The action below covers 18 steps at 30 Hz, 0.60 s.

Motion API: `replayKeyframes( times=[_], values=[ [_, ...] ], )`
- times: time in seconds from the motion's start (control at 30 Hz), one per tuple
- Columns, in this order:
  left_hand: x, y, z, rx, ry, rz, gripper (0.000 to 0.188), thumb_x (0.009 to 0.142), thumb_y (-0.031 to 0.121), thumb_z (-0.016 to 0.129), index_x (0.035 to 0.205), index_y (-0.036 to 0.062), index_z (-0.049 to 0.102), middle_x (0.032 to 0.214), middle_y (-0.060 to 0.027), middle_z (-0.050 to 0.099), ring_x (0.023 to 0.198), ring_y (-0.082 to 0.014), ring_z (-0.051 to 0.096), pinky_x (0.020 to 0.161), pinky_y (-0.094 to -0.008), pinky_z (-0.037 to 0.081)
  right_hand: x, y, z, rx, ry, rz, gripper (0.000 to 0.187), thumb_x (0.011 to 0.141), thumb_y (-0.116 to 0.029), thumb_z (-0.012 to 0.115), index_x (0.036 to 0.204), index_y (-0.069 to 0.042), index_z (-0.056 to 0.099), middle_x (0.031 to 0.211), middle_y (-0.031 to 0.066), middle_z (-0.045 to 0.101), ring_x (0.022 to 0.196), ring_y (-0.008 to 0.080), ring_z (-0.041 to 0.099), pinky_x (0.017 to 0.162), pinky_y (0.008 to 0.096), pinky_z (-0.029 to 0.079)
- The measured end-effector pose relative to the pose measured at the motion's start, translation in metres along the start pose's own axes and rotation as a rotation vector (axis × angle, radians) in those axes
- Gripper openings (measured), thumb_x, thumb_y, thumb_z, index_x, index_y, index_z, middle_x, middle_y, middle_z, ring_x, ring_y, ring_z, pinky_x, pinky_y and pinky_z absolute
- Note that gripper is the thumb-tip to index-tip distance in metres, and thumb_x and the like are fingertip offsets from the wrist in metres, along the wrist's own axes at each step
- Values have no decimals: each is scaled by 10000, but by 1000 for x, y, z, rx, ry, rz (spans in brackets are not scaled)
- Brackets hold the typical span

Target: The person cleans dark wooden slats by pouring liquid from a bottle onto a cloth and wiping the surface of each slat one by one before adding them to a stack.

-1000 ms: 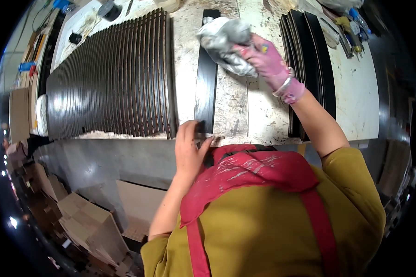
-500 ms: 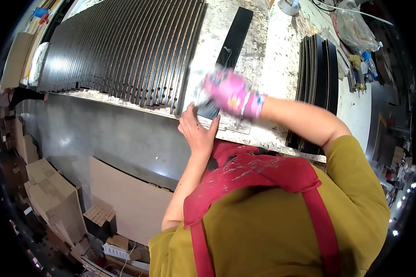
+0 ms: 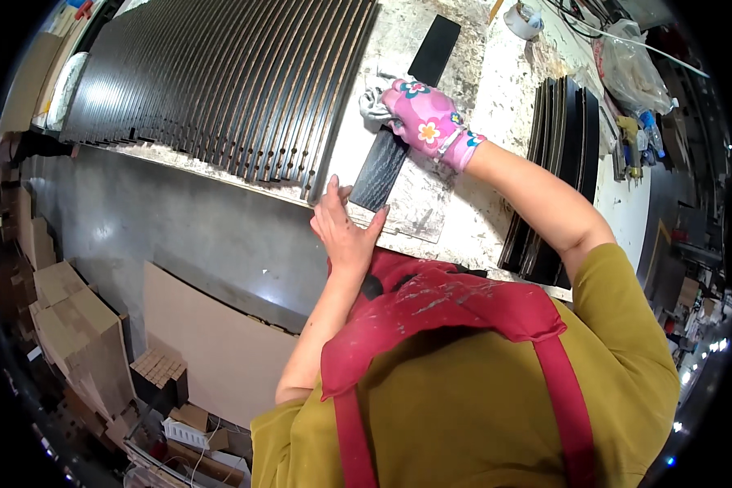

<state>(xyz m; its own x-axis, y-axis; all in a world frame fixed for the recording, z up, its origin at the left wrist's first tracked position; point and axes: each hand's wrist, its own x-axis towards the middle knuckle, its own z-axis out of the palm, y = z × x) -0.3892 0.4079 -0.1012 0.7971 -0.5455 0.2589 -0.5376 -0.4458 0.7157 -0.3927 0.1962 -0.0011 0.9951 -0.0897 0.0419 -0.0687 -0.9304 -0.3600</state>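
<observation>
bare left hand (image 3: 343, 228) reaches up from the lower edge, fingers spread flat, pinning the near end of a long black strip (image 3: 405, 114) to the speckled worktop (image 3: 496, 122). right hand (image 3: 421, 119), in a pink flowered glove, comes in from the right on a bent arm, fingers curled tight over a grey rag (image 3: 373, 103) pressed against the strip's middle. a row of dark strips (image 3: 220, 81) lies just left, another stack (image 3: 557, 171) to the right.
</observation>
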Motion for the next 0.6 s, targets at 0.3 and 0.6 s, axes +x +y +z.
replayKeyframes(
  times=[0.3,0.6],
  values=[
    [3,7,-3,15,16,3,973,583,192,824,1379,59,281,1050,-94,565,953,-284,494,854,-424,324,-1,52,24,-13,191,51,157,807,-136,533,953,-99,576,905,63,588,731,192,599,656,357,514],
    [1,1,0,69,-16,25,929,602,225,810,1361,47,305,1052,-101,554,970,-304,476,858,-442,318,-20,14,15,-186,-275,-194,239,901,-307,467,949,-132,624,869,71,620,840,211,620,786,385,523]
  ],
)
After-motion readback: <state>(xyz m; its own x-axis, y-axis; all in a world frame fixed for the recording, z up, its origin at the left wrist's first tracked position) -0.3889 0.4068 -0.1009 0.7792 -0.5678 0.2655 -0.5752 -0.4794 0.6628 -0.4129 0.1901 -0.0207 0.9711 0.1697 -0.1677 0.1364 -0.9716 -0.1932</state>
